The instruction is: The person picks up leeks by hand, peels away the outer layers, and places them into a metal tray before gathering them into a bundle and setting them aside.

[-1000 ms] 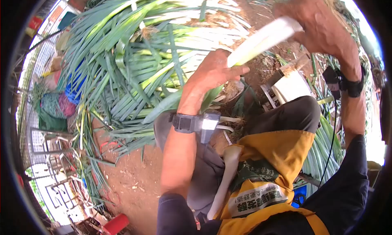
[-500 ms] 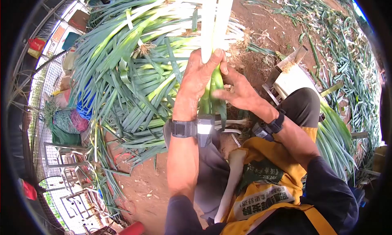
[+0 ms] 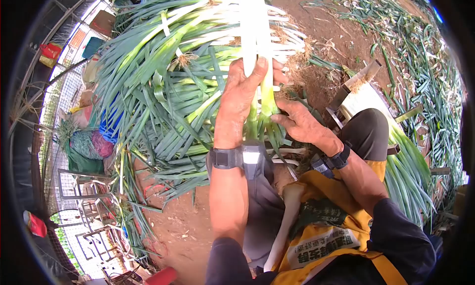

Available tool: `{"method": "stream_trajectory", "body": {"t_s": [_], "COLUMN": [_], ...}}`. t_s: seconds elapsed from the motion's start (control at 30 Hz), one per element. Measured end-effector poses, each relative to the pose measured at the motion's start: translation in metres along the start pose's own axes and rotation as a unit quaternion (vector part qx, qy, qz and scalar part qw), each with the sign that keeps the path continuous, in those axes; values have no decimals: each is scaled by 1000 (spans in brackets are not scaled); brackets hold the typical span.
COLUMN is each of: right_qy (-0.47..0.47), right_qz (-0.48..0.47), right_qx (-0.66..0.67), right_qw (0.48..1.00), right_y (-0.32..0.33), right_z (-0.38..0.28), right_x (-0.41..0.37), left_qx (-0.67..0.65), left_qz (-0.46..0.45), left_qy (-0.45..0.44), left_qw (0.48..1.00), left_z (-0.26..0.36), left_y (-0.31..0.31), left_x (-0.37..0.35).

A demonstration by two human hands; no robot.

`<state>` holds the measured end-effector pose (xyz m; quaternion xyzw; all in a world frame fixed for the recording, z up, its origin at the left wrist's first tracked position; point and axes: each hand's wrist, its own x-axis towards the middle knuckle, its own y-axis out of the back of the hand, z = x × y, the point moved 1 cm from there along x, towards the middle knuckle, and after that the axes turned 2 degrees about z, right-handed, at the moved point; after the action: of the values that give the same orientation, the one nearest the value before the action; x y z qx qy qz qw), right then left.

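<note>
Two thick green onions (image 3: 256,32) stand with their long white stalks pointing away from me and their green leaves toward my body. My left hand (image 3: 242,89) is closed around them where white turns to green, thumb lying along the stalks. To the right, my right hand (image 3: 303,124) has thumb and forefinger pinched at the green part of the right-hand stalk; exactly what lies between the fingertips is partly hidden. Behind and left of my hands lies a large pile of green onions (image 3: 158,97), with rootlets at the white ends.
Beside my right knee, a metal rack (image 3: 354,84) holds trimmed green onions (image 3: 396,156). Stripped leaves (image 3: 420,87) litter the brown dirt floor (image 3: 341,35) on the right. Bags (image 3: 86,146) and metal frames (image 3: 81,186) stand by the mesh wall at left.
My right hand has moved down and right from beside my left hand, its fingers now pinched lower on the leaves. The right-hand stalk shows more of its green part. My left hand keeps its hold.
</note>
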<state>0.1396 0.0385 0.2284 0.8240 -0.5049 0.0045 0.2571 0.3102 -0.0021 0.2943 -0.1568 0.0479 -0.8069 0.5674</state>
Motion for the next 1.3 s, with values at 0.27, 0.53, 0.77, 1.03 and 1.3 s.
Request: {"method": "stream_trajectory", "body": {"t_s": [0.27,0.53,0.77,1.03,1.3], "right_qy": [-41,-43,-23,107,240], "right_qz": [13,184,296,297,485], "right_qx": [110,47,64,-16,-297], "right_qw": [993,981,953,949,787], "right_y": [-5,-26,-29,57,290], "right_z": [-9,-27,-47,-81,-198], "right_x": [-3,3,2,-4,-71], "left_qx": [-29,63,219,344,439], "left_qz": [-20,61,107,108,167], "left_qy": [-31,-102,-175,-370,-198], "left_qw": [999,991,954,856,860], "left_z": [2,-7,10,43,-3], "left_y": [-13,-39,-70,-73,-31], "left_x": [-6,-5,-7,-21,-8]}}
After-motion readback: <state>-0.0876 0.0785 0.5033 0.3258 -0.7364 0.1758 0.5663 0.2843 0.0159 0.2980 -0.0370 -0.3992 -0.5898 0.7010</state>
